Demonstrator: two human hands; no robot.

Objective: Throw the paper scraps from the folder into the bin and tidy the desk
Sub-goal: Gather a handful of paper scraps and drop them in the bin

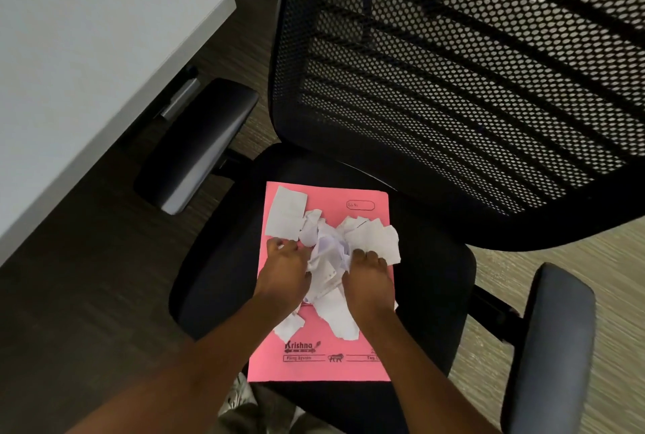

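Observation:
A pink folder [324, 360] lies flat on the black seat of an office chair [429, 294]. A heap of torn white paper scraps [331, 252] is piled on its upper half. My left hand [284, 268] presses in from the left side of the heap with curled fingers. My right hand [368, 276] does the same from the right, and crumpled scraps are squeezed between the two. A flat scrap [287, 212] lies loose at the folder's top left, and more scraps [343, 320] trail toward me between my wrists. No bin is in view.
The chair's mesh backrest [471, 67] rises behind the folder, with armrests at left [199, 144] and right [555, 336]. A white desk [87, 49] fills the upper left, its edge close to the left armrest. Wood-pattern floor [593, 259] shows on the right.

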